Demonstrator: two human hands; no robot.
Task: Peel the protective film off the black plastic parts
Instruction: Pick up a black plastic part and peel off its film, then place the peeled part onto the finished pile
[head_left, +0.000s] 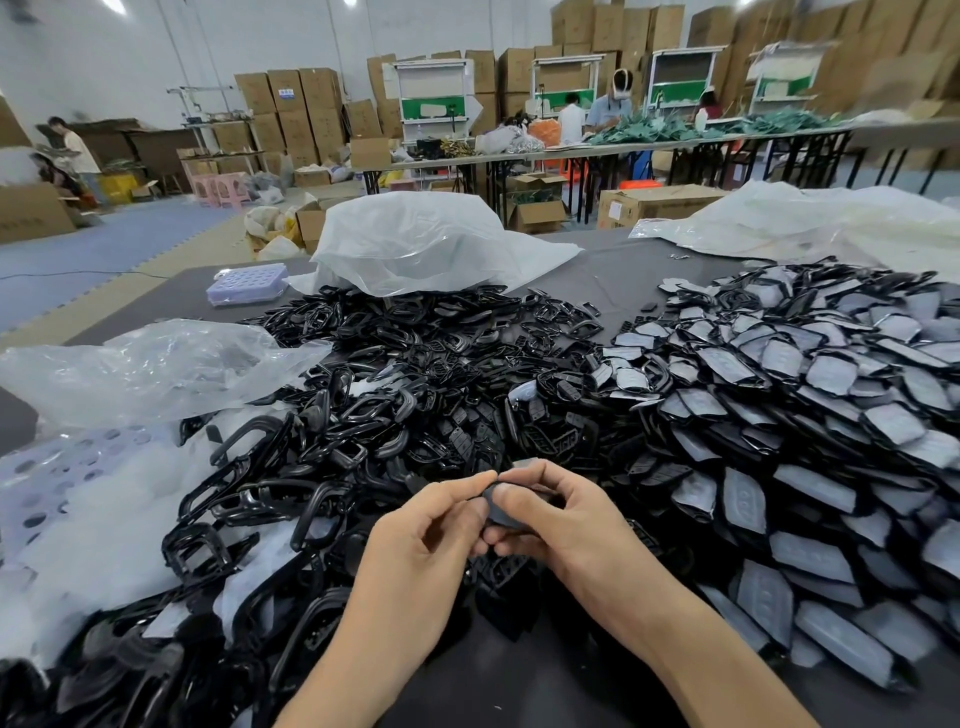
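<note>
Now, the black part (503, 512) sits pinched between your left hand (434, 525) and right hand (563, 512), just above the near edge of the bare black pile (395, 395). Its long axis seems to run away from you, though your fingers hide most of it. Your right hand curls round it from the right. Your left thumb and forefinger pinch its upper left edge. The film-covered pile (831, 415) lies to your right.

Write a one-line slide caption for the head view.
Left hand and right hand pinch a black plastic part beside the film-covered pile.
</note>
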